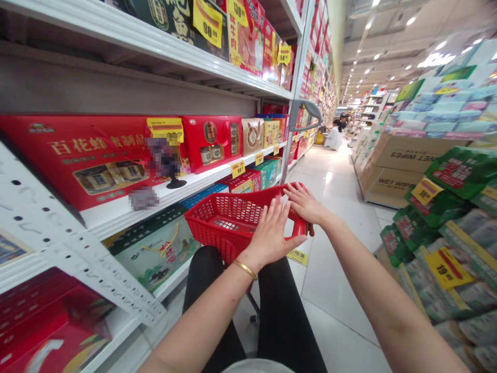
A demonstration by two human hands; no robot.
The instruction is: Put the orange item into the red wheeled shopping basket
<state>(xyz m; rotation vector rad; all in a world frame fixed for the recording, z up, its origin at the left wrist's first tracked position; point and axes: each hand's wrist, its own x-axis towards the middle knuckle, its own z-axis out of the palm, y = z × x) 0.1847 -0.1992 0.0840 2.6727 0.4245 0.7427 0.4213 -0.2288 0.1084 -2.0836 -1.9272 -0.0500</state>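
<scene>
A red plastic shopping basket (pixel 227 207) with slotted walls sits in front of my knees, tilted, with a wheel showing below it. My left hand (pixel 272 228) lies over its near right edge, fingers straight and spread, with a gold bangle (pixel 245 270) on the wrist. Just beyond it, my right hand (pixel 305 203) rests palm down on the basket's red handle (pixel 298 228). The fingers of the right hand are stretched out, not wrapped round it. Inside the basket only the slotted floor and walls show; the part behind my left hand is hidden.
White metal shelving (pixel 155 65) with red gift boxes (pixel 209 142) runs along the left. A small dark blurred thing on a round base (pixel 176 183) stands on the shelf edge. Green-wrapped packs (pixel 458 176) and wet wipes cartons (pixel 407 158) line the right. A person (pixel 334 135) crouches farther down the aisle.
</scene>
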